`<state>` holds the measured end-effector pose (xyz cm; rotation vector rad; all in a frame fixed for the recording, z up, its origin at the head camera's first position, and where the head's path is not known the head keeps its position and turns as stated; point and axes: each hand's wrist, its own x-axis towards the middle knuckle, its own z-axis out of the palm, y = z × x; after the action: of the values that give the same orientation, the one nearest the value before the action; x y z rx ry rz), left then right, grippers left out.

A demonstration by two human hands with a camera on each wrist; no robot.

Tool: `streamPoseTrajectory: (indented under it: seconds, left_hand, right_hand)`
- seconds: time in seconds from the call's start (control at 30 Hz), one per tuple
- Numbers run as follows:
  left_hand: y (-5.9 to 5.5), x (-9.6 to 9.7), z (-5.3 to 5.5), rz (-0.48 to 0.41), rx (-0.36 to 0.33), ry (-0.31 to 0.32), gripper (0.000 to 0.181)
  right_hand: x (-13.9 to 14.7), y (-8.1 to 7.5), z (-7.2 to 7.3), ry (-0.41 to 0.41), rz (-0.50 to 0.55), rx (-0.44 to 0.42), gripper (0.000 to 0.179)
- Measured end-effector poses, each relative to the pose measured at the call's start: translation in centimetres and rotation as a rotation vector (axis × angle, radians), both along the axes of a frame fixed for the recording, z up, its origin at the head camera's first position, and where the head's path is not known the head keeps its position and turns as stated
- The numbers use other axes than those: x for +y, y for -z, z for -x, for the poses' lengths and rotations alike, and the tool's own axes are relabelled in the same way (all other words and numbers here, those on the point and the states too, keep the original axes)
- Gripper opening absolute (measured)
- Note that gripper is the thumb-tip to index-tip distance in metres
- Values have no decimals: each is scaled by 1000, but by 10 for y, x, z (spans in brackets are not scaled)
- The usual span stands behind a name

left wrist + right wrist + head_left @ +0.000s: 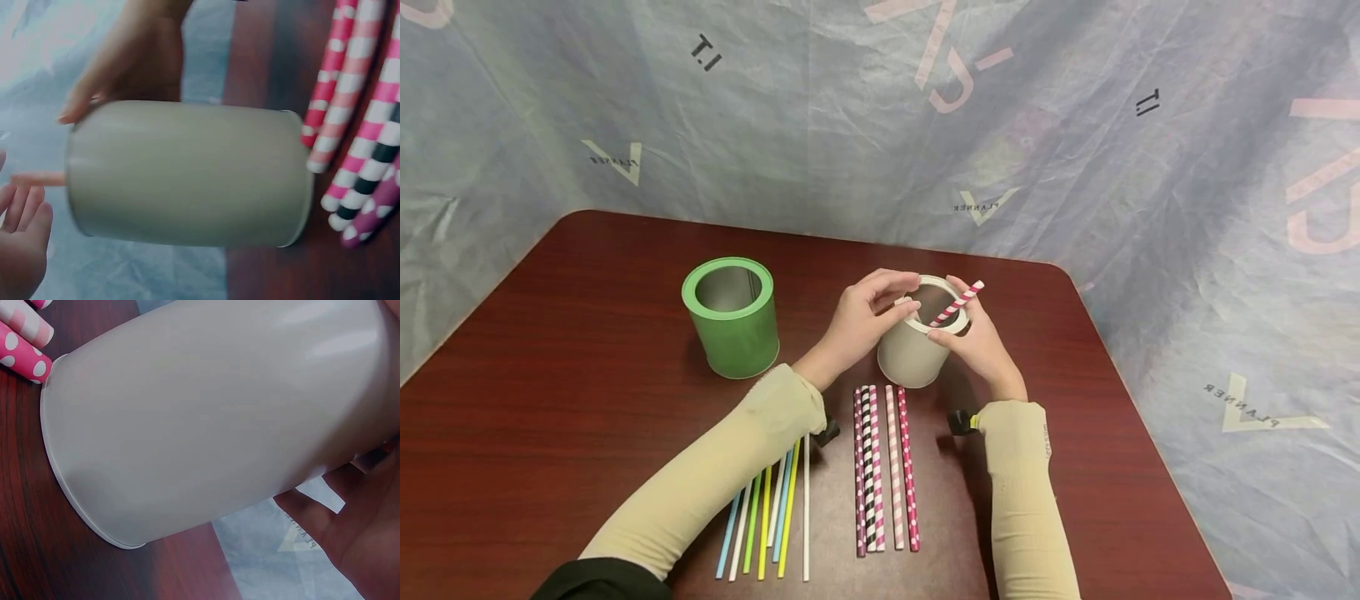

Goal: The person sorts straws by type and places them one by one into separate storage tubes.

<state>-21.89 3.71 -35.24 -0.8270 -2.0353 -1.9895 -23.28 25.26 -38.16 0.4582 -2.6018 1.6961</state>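
Two hands at a pale can, one straw leaning right

Right hand (977,343) has hold of the pale can (912,360), thumb on the near side of the rim, fingers round the far side. Left hand (865,315) is up at the opposite side, fingers loosely bent, nothing in them that I can see. Can't tell if the tips touch the rim.

So, the striped straw (960,302): it's in the can, between the two hands, lower end hidden inside. What matters most imo is the lean. Its long axis slopes, with the top end out over the right hand, so that hand's nearer and the left is across the can's mouth from that end. It points up and off to the right; the can itself looks upright.

Working outward: five patterned straws (876,467) lie on the near side of the can, between the forearms, running front to back. Some plain-coloured sticks (763,533) are partly hidden by the left forearm (715,467). Green can (741,342) stands well left of the left hand. All that's on a red-brown table (587,417), printed sheet (775,125) behind.
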Motion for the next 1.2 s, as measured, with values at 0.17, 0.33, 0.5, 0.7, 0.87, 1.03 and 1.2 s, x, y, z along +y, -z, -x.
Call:
streamPoseTrajectory:
  seconds: [0.17,0.33,0.5,0.7,0.87,1.03,1.2]
  left_hand:
    - [-13,-14,-9,-49,13,31,38]
    - [-22,-26,-24,-100,62,91,40]
    - [-18,-33,-35,-125,88,183,38]
    - [-11,-39,-43,-98,76,219,37]
    - [-6,-43,-48,-31,39,220,35]
    - [1,-47,-50,16,16,219,31]
    - [12,-50,-50,19,-51,229,30]
  right_hand:
    - [0,1,0,3,-7,8,87]
    - [0,0,0,1,-4,7,87]
    - [1,0,0,5,-9,8,87]
    - [-1,0,0,13,-11,4,87]
    - [-1,0,0,16,0,2,87]
    - [-2,-1,-1,16,6,-3,88]
    - [-3,-1,-1,21,10,-1,88]
